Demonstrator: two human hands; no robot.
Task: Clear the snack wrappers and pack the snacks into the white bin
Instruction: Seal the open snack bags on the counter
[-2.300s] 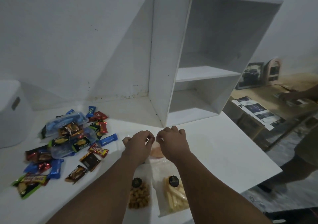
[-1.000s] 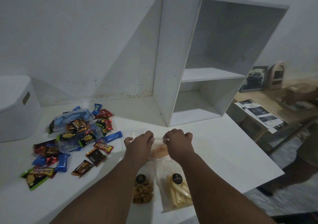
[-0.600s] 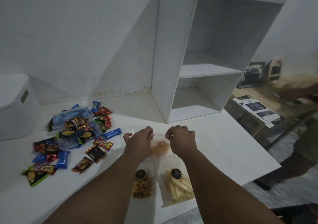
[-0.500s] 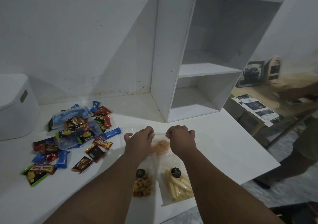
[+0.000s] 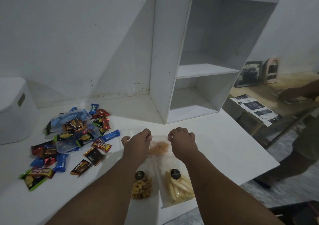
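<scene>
Both hands work at the middle of the white table. The left hand and the right hand are apart, knuckles up, fingers curled. Each pinches the top edge of a clear bag, and that edge runs as a thin strip between them. The clear bag lies flat on the table and holds orange snack pieces, seen between the two wrists. Nearer the person, between the forearms, two more packets lie side by side: a bag of brown nuggets on the left and a bag of pale sticks on the right, each with a round dark label. A heap of wrapped snacks in blue, red, black and green lies left of the hands. The white bin stands at the table's far left edge, well apart from the hands; its contents cannot be told. A white shelf unit stands at the back against the wall. At far right, another person's hand rests on a wooden table near printed sheets.
</scene>
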